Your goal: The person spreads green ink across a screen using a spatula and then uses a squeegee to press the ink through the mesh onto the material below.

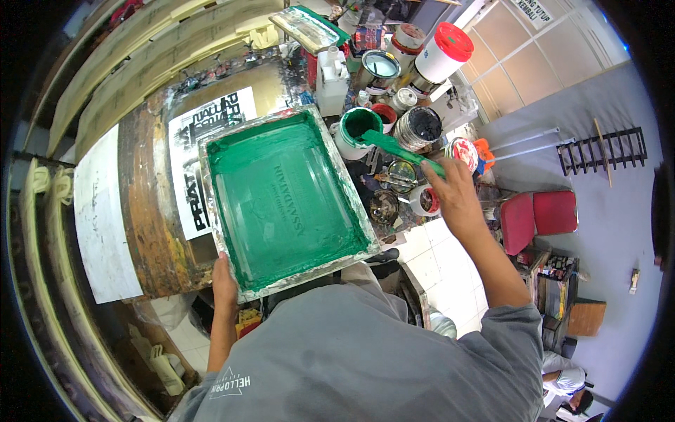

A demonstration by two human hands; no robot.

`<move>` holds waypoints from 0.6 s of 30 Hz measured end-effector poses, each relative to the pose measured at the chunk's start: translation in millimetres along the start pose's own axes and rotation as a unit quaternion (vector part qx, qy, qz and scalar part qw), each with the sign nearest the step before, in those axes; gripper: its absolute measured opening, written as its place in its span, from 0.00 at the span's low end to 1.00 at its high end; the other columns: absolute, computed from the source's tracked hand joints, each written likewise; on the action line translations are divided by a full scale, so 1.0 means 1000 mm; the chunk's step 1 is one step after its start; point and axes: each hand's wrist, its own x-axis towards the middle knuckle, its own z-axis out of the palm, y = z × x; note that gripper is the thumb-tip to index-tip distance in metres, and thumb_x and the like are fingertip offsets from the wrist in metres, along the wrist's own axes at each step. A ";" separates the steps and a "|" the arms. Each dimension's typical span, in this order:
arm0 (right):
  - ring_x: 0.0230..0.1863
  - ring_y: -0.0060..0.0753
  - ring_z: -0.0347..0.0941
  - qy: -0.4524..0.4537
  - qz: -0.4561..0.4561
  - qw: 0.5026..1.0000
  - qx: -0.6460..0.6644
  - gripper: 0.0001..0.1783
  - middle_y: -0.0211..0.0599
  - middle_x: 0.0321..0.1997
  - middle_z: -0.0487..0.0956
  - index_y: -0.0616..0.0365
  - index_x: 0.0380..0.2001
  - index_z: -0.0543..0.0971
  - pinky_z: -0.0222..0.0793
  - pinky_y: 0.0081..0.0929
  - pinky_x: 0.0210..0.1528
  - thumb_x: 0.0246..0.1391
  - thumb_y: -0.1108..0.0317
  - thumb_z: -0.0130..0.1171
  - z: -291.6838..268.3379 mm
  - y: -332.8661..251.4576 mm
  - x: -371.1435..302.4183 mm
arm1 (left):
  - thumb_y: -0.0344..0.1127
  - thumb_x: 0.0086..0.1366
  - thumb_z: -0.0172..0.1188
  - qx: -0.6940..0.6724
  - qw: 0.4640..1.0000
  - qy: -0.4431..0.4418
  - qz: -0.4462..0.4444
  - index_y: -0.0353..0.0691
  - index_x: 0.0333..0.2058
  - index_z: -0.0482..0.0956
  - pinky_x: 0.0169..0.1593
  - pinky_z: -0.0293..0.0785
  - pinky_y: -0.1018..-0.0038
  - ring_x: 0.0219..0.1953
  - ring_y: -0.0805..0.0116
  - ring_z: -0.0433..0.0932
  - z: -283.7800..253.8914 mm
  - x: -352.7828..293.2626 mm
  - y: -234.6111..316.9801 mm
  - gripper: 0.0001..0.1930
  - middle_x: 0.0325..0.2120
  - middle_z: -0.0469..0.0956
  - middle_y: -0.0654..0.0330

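Note:
A screen-printing frame (366, 244), its mesh coated in green ink, lies tilted before me on the worktable. My left hand (224, 281) is closed on the frame's near left corner. In my right hand (453, 193) is a green ink-covered spatula (402, 150), gripped by its near end. The spatula's far end reaches the rim of a white tub (342, 141) with dark green ink inside. This tub stands just right of the frame's far right side. The frame's underside and what lies beneath it are hidden.
Paint cans (419, 126), jars and a red-lidded white bucket (450, 53) crowd the table's right side. A white jerrycan (332, 84) stands behind the frame. Printed paper (184, 151) lies to the left, beside racks of cream fabric (162, 46). Red chairs (554, 213) and a person (564, 380) are at right.

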 end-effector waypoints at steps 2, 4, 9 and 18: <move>0.55 0.52 0.67 -0.024 0.008 1.000 0.019 0.29 0.48 0.50 0.72 0.60 0.54 0.76 0.66 0.42 0.58 0.44 0.77 0.59 -0.009 0.011 -0.003 | 0.51 0.77 0.43 -0.024 1.000 0.000 -0.013 0.29 0.48 0.76 0.53 0.67 0.71 0.45 0.67 0.72 0.000 0.000 0.001 0.26 0.44 0.77 0.55; 0.55 0.51 0.68 -0.026 0.005 0.999 0.040 0.27 0.46 0.49 0.74 0.58 0.53 0.77 0.66 0.41 0.59 0.45 0.75 0.60 -0.021 0.022 -0.004 | 0.51 0.77 0.43 -0.011 1.000 -0.006 0.001 0.29 0.48 0.76 0.53 0.67 0.71 0.45 0.67 0.72 -0.005 0.006 -0.008 0.26 0.44 0.77 0.55; 0.51 0.48 0.70 -0.033 0.072 0.994 0.071 0.22 0.48 0.47 0.76 0.57 0.51 0.81 0.66 0.40 0.56 0.50 0.78 0.55 -0.049 0.033 -0.008 | 0.50 0.77 0.44 -0.054 0.998 -0.013 -0.027 0.28 0.49 0.76 0.53 0.67 0.70 0.45 0.67 0.73 -0.011 0.012 -0.026 0.26 0.44 0.78 0.54; 0.46 0.52 0.71 0.075 0.141 0.962 0.223 0.27 0.50 0.43 0.76 0.57 0.53 0.78 0.67 0.43 0.51 0.49 0.86 0.50 0.067 -0.092 0.044 | 0.49 0.76 0.45 -0.062 0.998 0.008 -0.023 0.29 0.46 0.77 0.51 0.67 0.71 0.43 0.69 0.72 0.006 -0.004 -0.005 0.24 0.41 0.78 0.56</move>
